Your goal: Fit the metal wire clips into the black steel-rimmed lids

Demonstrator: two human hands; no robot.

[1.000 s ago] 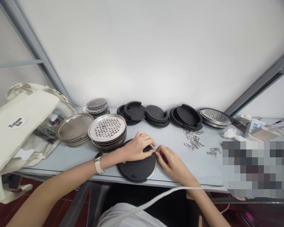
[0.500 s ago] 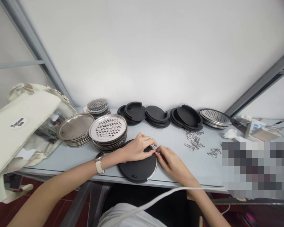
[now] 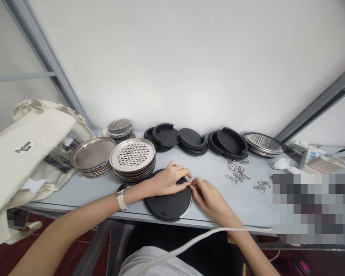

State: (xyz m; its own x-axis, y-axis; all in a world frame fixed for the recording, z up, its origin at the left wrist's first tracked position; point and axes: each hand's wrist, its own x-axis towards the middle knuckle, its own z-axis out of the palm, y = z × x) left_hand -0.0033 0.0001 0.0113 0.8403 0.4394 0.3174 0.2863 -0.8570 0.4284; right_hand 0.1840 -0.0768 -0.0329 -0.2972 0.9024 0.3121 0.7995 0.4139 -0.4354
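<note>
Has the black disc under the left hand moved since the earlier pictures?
No, not visibly: the black disc keeps its place against the table's front edge; the whole view only drifts slightly.

A flat, pale blue-grey tabletop (image 3: 255,211) carries a back row of small round textured metal discs (image 3: 119,125), three groups of round black rimmed trays (image 3: 190,137), and round perforated silver plates (image 3: 263,142). Nearer, at left, stand stacked plain round brownish-silver plates (image 3: 93,151) and stacked round silver grater plates (image 3: 132,155). Bent silver wire clips (image 3: 237,170) lie in two loose clusters (the smaller nearer the front). A round matte-black disc (image 3: 168,206), partly hidden, lies by the front edge; a cream fabric bag (image 3: 46,128) rests at the left end.
</note>
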